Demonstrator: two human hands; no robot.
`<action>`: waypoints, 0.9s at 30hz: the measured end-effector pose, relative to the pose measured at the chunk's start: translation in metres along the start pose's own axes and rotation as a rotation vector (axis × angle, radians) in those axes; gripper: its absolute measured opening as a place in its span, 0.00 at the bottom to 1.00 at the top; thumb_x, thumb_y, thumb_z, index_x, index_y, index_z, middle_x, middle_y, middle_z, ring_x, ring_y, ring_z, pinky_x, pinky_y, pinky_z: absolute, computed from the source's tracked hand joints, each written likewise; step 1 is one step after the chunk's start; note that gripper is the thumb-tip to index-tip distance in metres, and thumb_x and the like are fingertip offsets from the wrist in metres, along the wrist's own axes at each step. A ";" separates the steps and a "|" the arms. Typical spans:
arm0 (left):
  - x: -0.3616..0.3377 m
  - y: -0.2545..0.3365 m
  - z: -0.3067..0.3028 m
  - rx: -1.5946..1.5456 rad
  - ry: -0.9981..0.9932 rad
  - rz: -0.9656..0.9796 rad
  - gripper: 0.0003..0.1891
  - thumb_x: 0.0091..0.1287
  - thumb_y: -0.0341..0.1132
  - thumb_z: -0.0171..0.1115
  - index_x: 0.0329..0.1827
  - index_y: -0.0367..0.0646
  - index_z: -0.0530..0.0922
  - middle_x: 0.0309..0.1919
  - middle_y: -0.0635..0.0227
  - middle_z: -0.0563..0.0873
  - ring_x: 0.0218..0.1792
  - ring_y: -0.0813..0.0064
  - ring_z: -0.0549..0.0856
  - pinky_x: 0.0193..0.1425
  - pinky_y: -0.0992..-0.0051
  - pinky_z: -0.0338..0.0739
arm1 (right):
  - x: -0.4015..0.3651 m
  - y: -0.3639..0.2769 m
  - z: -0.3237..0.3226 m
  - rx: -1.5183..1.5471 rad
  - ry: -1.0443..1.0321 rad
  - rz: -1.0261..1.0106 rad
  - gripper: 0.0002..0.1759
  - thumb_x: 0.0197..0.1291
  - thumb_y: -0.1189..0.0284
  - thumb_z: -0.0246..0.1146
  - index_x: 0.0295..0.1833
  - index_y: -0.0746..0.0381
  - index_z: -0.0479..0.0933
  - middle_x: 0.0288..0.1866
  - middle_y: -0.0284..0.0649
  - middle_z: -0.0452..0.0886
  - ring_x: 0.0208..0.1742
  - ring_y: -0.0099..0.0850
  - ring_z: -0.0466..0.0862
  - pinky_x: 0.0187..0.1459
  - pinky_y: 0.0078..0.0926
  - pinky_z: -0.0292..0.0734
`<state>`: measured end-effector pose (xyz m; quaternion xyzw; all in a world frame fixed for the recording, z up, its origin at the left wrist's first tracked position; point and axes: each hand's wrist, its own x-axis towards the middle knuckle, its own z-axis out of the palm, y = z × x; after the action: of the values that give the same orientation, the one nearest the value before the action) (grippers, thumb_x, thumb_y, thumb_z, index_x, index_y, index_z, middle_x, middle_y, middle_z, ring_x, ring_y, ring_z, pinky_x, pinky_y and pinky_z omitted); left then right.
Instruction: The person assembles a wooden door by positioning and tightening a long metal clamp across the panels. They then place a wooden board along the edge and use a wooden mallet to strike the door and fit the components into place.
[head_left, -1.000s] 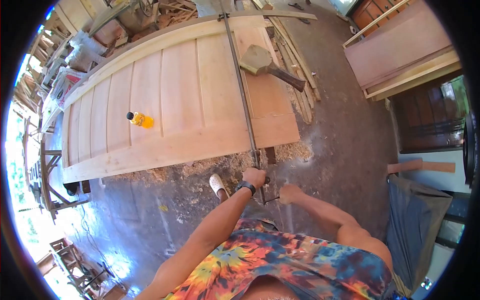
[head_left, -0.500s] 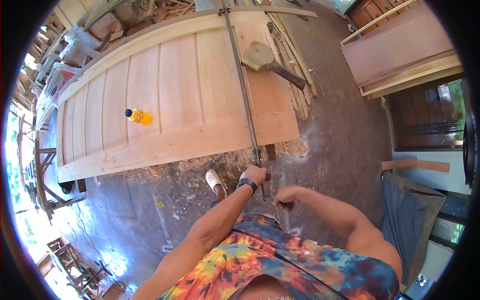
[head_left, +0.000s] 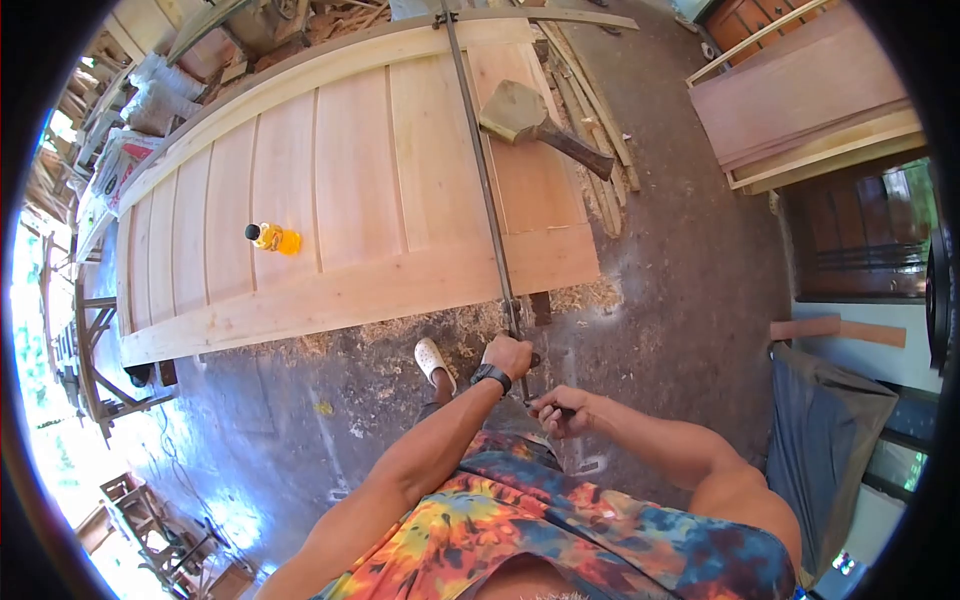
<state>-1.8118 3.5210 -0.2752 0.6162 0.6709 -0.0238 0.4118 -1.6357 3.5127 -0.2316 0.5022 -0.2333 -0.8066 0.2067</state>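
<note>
Grip, left: the left hand [head_left: 508, 355] is closed around the near part of a long, dark metal bar clamp [head_left: 484, 190], at the clamp's near end beyond the panel edge. A dark, rounded end [head_left: 535, 360] projects from the right side of this grip. A black wristwatch [head_left: 490, 373] is worn directly behind it.

Grip, right: the right hand [head_left: 562, 412] is positioned to the right of the left grip and closer to the body. Its fingers are curled around a small dark handle [head_left: 567, 411] at the near end of the clamp; the exact finger contact is partly hidden.

Clamp: from the left grip, the bar runs forward across a large, pale wooden panel [head_left: 352, 190] made of parallel boards within a flat frame. A dark metal fitting [head_left: 512, 308] sits on the bar just ahead of the left grip, at the near panel edge. A second is visible at the far edge.

Surrounding items: a wooden mallet [head_left: 515, 113] with a broad, block-shaped head and a dark handle lies on the panel, ahead of the grips and right of the bar. A small bottle of yellow-orange liquid with a black cap [head_left: 283, 241] is on the panel, ahead and left of the grips. A white perforated clog [head_left: 430, 358] is on the floor, left of the left grip. Pale wood shavings [head_left: 590, 295] lie along the near panel edge, forward of the grips.
</note>
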 end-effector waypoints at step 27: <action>0.011 -0.016 0.022 0.125 0.095 0.083 0.14 0.61 0.39 0.57 0.38 0.42 0.87 0.37 0.43 0.86 0.50 0.44 0.84 0.55 0.55 0.80 | 0.183 -0.049 -0.084 -1.265 1.094 -1.574 0.06 0.50 0.69 0.66 0.32 0.60 0.81 0.35 0.47 0.84 0.40 0.50 0.84 0.40 0.46 0.79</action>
<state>-1.8122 3.5137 -0.3036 0.6684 0.6608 -0.0193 0.3409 -1.6400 3.4338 -0.4233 0.5982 0.7134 -0.3590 -0.0657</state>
